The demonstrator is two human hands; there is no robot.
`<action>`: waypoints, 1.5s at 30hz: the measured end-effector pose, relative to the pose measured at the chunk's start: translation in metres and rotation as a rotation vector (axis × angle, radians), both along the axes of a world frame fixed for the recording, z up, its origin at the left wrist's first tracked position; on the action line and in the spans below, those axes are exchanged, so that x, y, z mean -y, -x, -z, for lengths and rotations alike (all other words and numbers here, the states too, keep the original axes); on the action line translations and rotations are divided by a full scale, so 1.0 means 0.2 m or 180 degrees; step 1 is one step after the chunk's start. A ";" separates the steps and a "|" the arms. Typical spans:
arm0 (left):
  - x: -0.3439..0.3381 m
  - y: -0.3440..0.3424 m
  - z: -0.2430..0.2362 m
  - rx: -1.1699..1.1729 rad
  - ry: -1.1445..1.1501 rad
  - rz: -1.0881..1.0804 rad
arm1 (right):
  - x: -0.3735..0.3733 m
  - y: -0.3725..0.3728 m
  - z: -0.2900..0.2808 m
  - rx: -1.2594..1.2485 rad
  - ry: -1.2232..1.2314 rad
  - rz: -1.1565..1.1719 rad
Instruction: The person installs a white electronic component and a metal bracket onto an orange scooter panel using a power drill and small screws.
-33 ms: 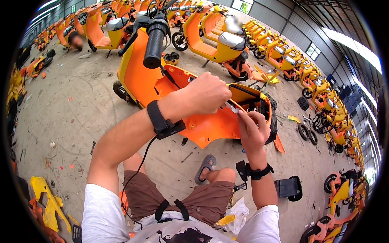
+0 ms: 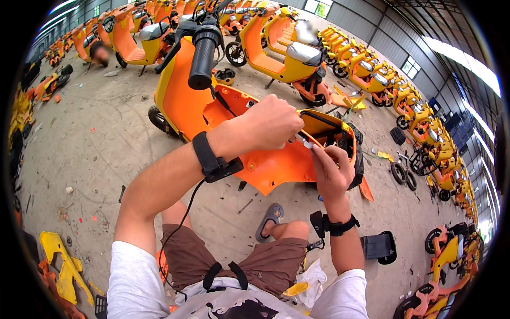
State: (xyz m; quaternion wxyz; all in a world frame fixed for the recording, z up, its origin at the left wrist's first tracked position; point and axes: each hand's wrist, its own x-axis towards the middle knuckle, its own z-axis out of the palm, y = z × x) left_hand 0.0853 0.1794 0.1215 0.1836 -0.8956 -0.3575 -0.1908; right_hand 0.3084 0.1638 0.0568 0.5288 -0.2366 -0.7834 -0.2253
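Orange panel: a plastic scooter body panel lies loose across the scooter's footwell, directly under both hands.
Left hand: the left hand is curled tight, fingers closed around a small silver tool whose tip pokes out toward the right hand.
Right hand: the right hand sits just below the tool tip, fingers pinched on the panel's upper edge; what they grip, if anything small, cannot be told.
Beyond the fingers: an open battery box lies behind the fingers, a black handlebar grip well above them.
Further out: a sandalled foot on concrete floor, with rows of orange-yellow scooters.
Risk: the tool could slip off the smooth plastic and jab the right fingers, because they sit right at its tip.
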 end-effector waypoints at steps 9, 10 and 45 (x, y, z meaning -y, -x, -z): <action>0.00 -0.01 0.02 -0.0064 -0.0009 -0.0015 | 0.00 -0.01 0.03 -0.0015 0.0145 0.0002; 0.00 -0.01 0.02 -0.0076 -0.0006 -0.0010 | 0.00 -0.01 0.03 -0.0046 0.0152 0.0007; -0.03 -0.01 0.04 0.0025 0.0315 -0.0010 | -0.01 -0.06 -0.06 0.0765 0.0186 -0.0047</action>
